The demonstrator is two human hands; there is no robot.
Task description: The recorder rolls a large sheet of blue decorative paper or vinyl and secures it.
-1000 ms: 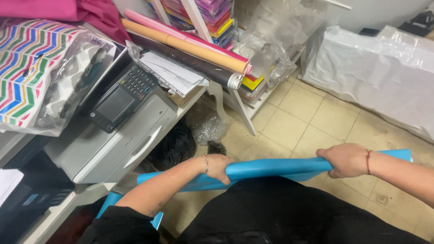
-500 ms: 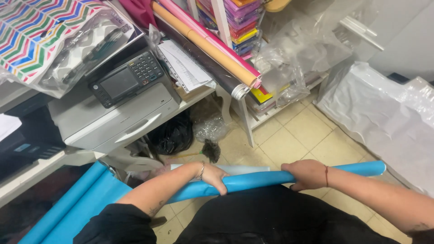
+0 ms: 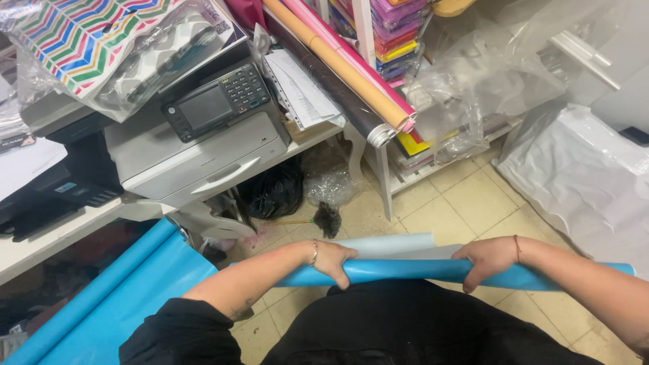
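Both hands, the left hand [image 3: 332, 260] and right hand [image 3: 488, 258], are closed around a blue roll [image 3: 405, 272] held level just above the lap, its loose pale edge [image 3: 385, 245] lifting on the far side, so uneven pressure could, I judge, let it spring open or crease. Beyond on the desk [image 3: 61, 230] sits a grey printer [image 3: 203, 145], with a zigzag-striped bagged package [image 3: 88, 40] far left, and white plastic-wrapped bundles [image 3: 581, 176] far right.

Blue roll [image 3: 405, 272], zigzag multicoloured sheet [image 3: 74, 34], grey printer [image 3: 203, 145], beige floor tiles [image 3: 466, 196]
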